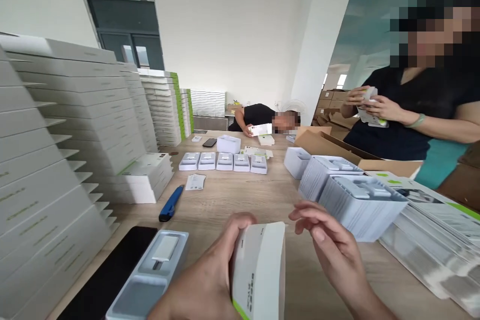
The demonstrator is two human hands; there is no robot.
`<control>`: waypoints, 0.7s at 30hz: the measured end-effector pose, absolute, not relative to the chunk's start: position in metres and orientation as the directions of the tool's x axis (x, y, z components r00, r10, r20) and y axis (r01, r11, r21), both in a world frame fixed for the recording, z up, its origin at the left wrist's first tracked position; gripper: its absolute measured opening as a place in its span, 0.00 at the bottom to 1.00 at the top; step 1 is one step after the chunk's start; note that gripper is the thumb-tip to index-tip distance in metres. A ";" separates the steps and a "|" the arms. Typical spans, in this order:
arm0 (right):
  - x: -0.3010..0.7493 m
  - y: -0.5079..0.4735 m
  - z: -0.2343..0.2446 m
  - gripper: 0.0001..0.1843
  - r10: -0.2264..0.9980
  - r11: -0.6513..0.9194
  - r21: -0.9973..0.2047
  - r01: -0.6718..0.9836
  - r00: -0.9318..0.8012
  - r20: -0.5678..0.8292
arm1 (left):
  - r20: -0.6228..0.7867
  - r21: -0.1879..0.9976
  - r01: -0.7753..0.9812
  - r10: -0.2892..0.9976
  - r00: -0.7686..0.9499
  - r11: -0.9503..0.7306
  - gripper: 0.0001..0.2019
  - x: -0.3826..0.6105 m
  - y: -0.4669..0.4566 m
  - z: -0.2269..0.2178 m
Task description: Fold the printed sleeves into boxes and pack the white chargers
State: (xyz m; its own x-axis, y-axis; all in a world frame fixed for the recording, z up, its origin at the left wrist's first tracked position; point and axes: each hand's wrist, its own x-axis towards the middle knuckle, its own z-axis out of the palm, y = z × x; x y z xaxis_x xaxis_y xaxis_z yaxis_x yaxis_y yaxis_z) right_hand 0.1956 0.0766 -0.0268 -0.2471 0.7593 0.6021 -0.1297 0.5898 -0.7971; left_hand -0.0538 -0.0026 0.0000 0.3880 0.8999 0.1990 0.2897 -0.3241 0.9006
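Note:
My left hand (210,275) is wrapped round a white cardboard box (258,270) with a green edge and small printing, held upright at the front of the table. To the right of the box, apart from it, my right hand (333,247) hovers with bent, spread fingers and nothing in it. Beside my left wrist lies a pale plastic tray (129,287) with a small white device (165,248) in its upper compartment. The tray partly covers a flat black object (112,270). What the box contains is hidden.
Tall stacks of white boxes (71,125) line the left side. A blue utility knife (171,203), cards (195,182) and several filled trays (225,162) lie ahead. Nested trays (360,205) and flattened cartons (431,240) stand at right. Two co-workers (397,115) (258,112) hold packaging.

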 end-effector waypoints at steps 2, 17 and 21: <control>0.193 0.090 -0.039 0.11 0.840 0.503 -0.858 -0.104 -0.176 0.514 | 0.281 0.884 0.277 0.900 0.334 -0.378 0.48 -0.055 -0.003 0.000; 0.165 0.115 -0.079 0.20 0.913 0.365 -0.918 0.154 -0.254 0.320 | 0.470 0.816 0.332 0.878 0.097 -0.473 0.34 -0.047 0.028 -0.034; 0.158 0.114 -0.087 0.18 0.884 0.434 -0.871 0.229 -0.297 0.362 | 0.464 0.802 0.386 0.882 0.079 -0.456 0.30 -0.043 0.033 -0.045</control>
State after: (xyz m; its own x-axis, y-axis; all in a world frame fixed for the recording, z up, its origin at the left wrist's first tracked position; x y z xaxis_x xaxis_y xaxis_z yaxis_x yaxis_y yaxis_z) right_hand 0.1579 0.1141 -0.0875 -0.2969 0.8835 0.3623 0.2286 0.4341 -0.8714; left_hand -0.0428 0.0332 -0.0450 0.0786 0.8822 0.4643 0.3858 -0.4564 0.8018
